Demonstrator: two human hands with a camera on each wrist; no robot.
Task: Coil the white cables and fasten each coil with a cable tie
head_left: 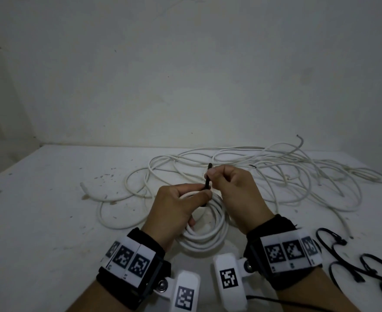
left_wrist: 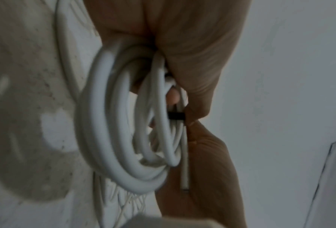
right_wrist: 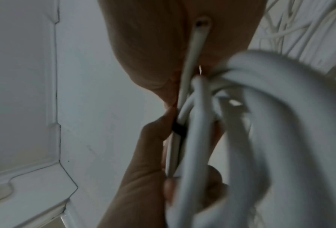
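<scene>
Step in hand: fastening 1 finished coil of white cable with a black cable tie; this reads as the tightening stage, since the tie already wraps the bundle as a dark band in both wrist views.
Left hand: fingers curled round the top of the coil, thumb pressing the strands together right at the tie; the coil hangs below it, just above or touching the table, which of the 2 I cannot tell.
Right hand: thumb and forefinger pinch the tie's free tail, which stands up between the 2 hands; the other fingers are curled in.
Cable end: 1 loose cut end sticks out past the band, alongside the coil.
Next move: probably a steady pull on the tail while the left hand keeps the strands bunched, so no loop slips out from under the band.
Still to do: a tangle of loose white cable lies spread behind the hands, plus 1 thicker loop to the left, all uncoiled.
Spare ties: several black ties lie at the right near edge.
Surface: a white table, scuffed and speckled with dark marks.
Room: a plain pale wall stands close behind the table; the light is dim.
</scene>
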